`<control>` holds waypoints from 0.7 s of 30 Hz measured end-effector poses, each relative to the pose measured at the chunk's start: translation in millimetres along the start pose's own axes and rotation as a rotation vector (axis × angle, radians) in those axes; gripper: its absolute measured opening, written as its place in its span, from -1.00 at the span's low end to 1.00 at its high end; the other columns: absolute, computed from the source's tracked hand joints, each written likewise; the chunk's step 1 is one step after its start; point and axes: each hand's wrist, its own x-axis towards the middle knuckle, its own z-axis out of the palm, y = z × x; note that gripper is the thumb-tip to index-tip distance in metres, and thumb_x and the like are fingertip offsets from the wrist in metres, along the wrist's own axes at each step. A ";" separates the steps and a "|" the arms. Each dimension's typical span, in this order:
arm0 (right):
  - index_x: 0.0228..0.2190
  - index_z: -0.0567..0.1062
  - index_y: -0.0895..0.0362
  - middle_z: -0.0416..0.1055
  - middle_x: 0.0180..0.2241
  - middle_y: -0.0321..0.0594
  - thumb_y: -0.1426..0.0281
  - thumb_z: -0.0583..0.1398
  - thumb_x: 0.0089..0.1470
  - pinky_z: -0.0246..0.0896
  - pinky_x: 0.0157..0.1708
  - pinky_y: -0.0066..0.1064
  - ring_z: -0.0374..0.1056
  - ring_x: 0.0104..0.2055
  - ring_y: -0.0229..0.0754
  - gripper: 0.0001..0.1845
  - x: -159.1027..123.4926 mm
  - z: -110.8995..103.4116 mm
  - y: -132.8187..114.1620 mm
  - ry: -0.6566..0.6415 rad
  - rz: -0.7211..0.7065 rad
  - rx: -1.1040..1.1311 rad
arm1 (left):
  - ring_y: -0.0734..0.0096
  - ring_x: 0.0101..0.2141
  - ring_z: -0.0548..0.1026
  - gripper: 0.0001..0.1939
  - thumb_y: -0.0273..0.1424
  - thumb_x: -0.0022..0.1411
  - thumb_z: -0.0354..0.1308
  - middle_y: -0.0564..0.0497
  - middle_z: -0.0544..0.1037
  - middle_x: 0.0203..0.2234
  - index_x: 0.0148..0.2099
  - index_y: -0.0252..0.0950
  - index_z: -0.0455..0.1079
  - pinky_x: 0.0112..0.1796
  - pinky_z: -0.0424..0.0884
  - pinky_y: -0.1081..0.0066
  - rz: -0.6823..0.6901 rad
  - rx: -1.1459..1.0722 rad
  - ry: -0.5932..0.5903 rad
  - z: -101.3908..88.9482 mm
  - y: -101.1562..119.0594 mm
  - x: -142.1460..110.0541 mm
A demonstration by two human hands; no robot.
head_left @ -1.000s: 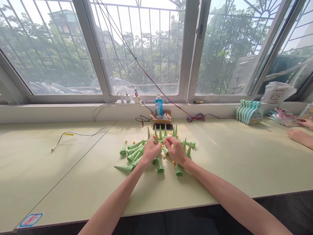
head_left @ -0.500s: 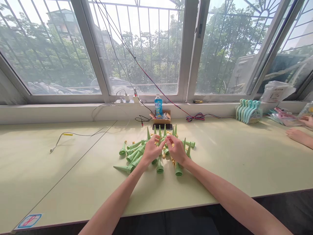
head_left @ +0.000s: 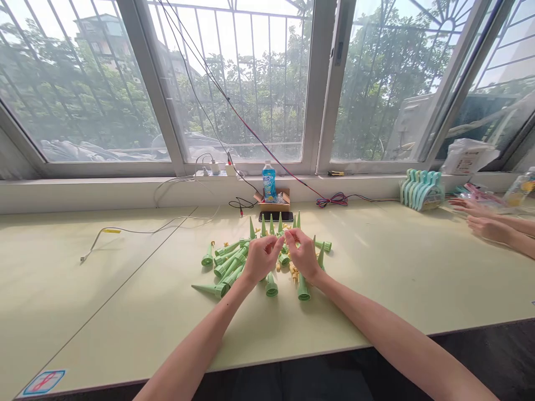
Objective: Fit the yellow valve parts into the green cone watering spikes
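My left hand (head_left: pixel 263 257) and my right hand (head_left: pixel 302 255) are raised over a pile of green plastic watering spikes. Both are closed, with thumbs and fingers pinched and the fingertips nearly meeting. Whatever is between them is too small or too hidden to make out. Left of my left hand, several spikes lie on their sides, one watering spike (head_left: pixel 211 289) pointing left. Beyond my fingers several cones stand point up, among them a green cone (head_left: pixel 252 228). Small yellow fittings (head_left: pixel 293 273) lie by my right hand. A spike (head_left: pixel 304 289) with its open end toward me sits below my right wrist.
A phone (head_left: pixel 276 216) lies behind the pile, then a small cardboard box (head_left: pixel 286 200) and a blue-labelled bottle (head_left: pixel 268 181). Cables (head_left: pixel 334 199) run along the sill. At right are pastel hangers (head_left: pixel 422 190) and another person's hands (head_left: pixel 485 225). A white cable (head_left: pixel 98 236) lies left.
My hands have drawn closer, their fingertips coming together, and the green piece seen between them earlier is now hidden. The other person's hands at right have reached further left onto the table.
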 end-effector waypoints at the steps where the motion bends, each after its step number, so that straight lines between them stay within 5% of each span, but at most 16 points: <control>1: -0.39 0.41 0.11 0.39 -0.48 -0.30 0.21 0.04 0.28 0.16 -0.40 -0.43 0.28 -0.45 -0.24 -0.70 0.1 -0.4 -0.4 0.007 0.007 0.004 | 0.57 -0.66 0.08 -0.57 -0.18 0.29 0.04 0.15 0.17 -0.73 -0.58 -0.28 0.23 -0.55 0.07 0.48 0.027 0.018 -0.034 1.0 0.0 -0.8; 5: -0.41 0.39 0.12 0.38 -0.50 -0.31 0.18 0.05 0.27 0.15 -0.40 -0.43 0.27 -0.46 -0.25 -0.68 0.4 -1.1 -1.1 0.010 0.022 0.018 | 0.58 -0.66 0.10 -0.68 -0.19 0.30 0.03 0.14 0.29 -0.68 -0.40 -0.27 0.39 -0.58 0.08 0.51 0.075 0.015 -0.102 3.2 -1.4 -2.8; 21: -0.42 0.41 0.12 0.38 -0.51 -0.30 0.13 0.04 0.27 0.11 -0.44 -0.43 0.25 -0.49 -0.25 -0.62 -0.7 1.2 2.3 -0.010 0.021 0.038 | 0.63 -0.65 0.17 -0.78 -0.25 0.31 0.04 0.08 0.43 -0.47 -0.32 -0.28 0.32 -0.61 0.09 0.54 0.018 -0.072 -0.058 4.5 -8.3 -0.7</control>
